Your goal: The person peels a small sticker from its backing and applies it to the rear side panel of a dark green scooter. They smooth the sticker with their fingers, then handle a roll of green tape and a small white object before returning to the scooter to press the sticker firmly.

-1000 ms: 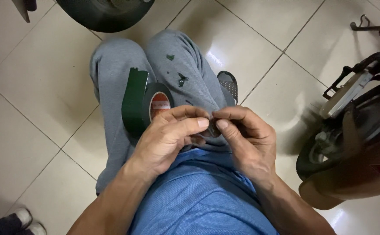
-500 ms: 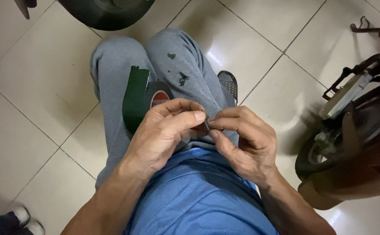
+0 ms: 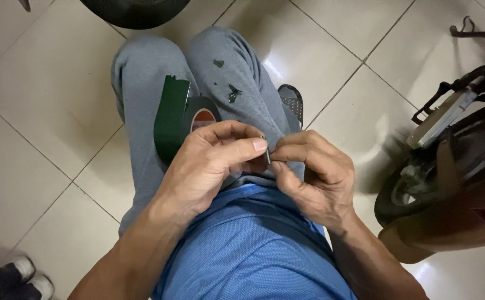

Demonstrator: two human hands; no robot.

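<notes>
1. Your left hand (image 3: 209, 166) and right hand (image 3: 314, 172) meet over your lap, fingertips pinched together on a small dark piece (image 3: 267, 155); what it is cannot be told.
2. Both hands are closed around that piece, thumbs and forefingers touching it.
3. A roll of dark green tape (image 3: 189, 119) rests on your left thigh, just beyond your left hand, a loose end standing up.
4. Green scraps (image 3: 232, 93) cling to your grey trousers (image 3: 142, 72).
5. A scooter (image 3: 453, 166) stands on the tiled floor (image 3: 42, 111) to your right.
</notes>
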